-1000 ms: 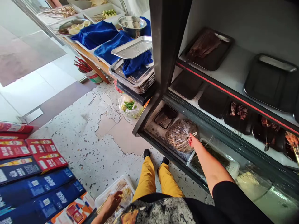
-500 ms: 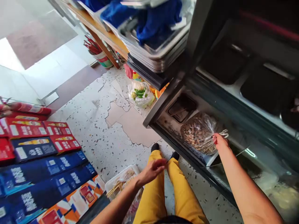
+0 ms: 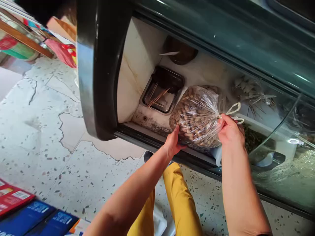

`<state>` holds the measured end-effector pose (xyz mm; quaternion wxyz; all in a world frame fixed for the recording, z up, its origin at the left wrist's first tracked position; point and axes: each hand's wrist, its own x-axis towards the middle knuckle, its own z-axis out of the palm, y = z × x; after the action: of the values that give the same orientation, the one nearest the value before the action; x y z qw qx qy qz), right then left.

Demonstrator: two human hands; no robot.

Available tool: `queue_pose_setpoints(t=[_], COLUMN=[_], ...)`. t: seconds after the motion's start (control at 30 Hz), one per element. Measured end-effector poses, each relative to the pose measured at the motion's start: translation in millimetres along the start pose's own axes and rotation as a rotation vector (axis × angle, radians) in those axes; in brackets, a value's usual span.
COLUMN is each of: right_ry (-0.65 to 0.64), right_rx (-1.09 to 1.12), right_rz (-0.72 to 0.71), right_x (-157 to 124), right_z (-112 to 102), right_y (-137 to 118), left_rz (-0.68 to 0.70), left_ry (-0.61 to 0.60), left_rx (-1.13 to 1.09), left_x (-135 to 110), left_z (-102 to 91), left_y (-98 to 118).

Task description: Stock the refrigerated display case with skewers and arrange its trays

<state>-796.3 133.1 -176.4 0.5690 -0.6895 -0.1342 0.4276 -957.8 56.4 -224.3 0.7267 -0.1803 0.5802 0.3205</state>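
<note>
A clear plastic bag full of brown, peanut-like pieces sits inside the dark-framed display case. My right hand pinches the bag's gathered neck, just below a tie with pale loops. At the bag's lower left side is my left hand, thumb raised against the plastic and fingers apart from it, pointing right. Part of those fingers is hard to make out against the bag's underside.
Left of the bag, a dark tray holds thin sticks. A brown round container stands behind it. To the right are a glass panel and bagged skewers. Blue boxes lie on the lower left.
My left hand has come up from over my legs to the bag's side. The right hand keeps hold of the bag's neck. The view has turned and moved closer to the case.
</note>
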Motion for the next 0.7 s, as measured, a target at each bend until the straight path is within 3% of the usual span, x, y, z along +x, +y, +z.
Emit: queue_pose_setpoints(t=[0.2,0.27,0.37,0.47,0.53,0.6,0.63,0.7], right_ry=[-0.042,-0.054,-0.026,0.073,0.111,-0.069,-0.108,-0.096], right_rx=[-0.012,-0.183,-0.620,-0.936,-1.097,-1.201,-1.218,-1.282], right_rz=[-0.048,-0.151,-0.449,-0.748,-0.737,-0.470,-0.389,-0.324], right_x=[-3.0,-7.0,-11.7,2.0,26.2,57.4,73.3,102.6], right_z=[-3.1,-9.0,-11.5,15.9,52.8,92.7,109.6,132.2], right_y=[3.8,3.8,-7.3,-28.6,-39.2,-41.5,-39.7,-32.6], left_rz=[0.015,0.016,-0.007,-0.018,0.027,0.205,0.377,0.870], left_ry=[0.017,0.021,0.020,0.025,0.002,-0.048,-0.059,0.007], left_rx=[-0.074,-0.080,-0.110,-0.105,-0.066,0.047,0.153,0.460], left_x=[5.1,5.9,4.4,-6.2,-19.4,-33.8,-39.4,-44.1], left_z=[0.9,0.6,3.4,7.0,3.1,-11.1,-22.4,-50.3], left_y=[-12.4,-11.0,-6.6,-5.7,-10.2,-17.7,-21.4,-25.6])
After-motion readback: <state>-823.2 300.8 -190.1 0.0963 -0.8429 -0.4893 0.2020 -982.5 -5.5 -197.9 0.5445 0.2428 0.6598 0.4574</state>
